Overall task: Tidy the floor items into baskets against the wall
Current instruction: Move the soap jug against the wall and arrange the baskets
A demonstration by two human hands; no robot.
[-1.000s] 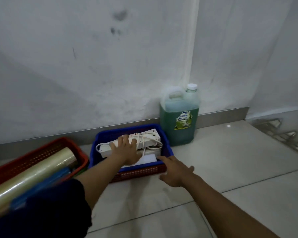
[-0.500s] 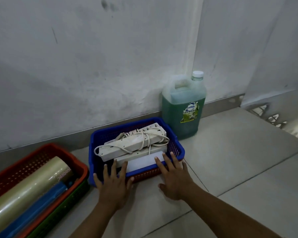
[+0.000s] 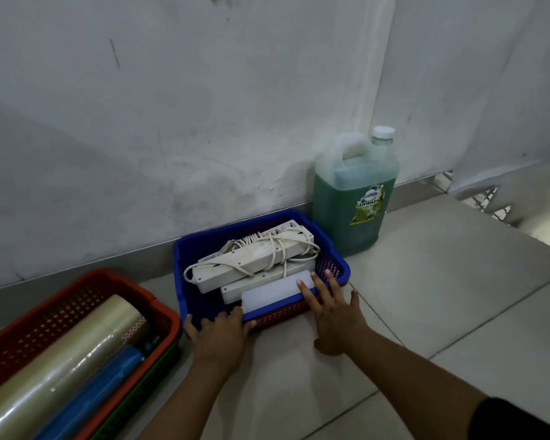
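Observation:
A blue basket (image 3: 180, 281) sits on the floor tiles close to the wall, stacked in a red basket (image 3: 283, 312). It holds white power strips (image 3: 251, 265) wrapped in their cords and a flat white box (image 3: 273, 295). My left hand (image 3: 219, 335) is at the near-left corner with its fingers curled over the blue rim. My right hand (image 3: 334, 309) lies flat at the near-right side, its spread fingers over the rim and touching the white box.
A second red basket (image 3: 77, 281), stacked in a green one (image 3: 134, 398), stands at the left with a clear film roll (image 3: 61, 360) and a blue roll (image 3: 99, 392). A green dishwash jug (image 3: 346, 211) stands against the wall, right of the blue basket.
My left hand has come off the power strips to the basket's near rim. Both hands have since slid up from the basket's front onto that rim.

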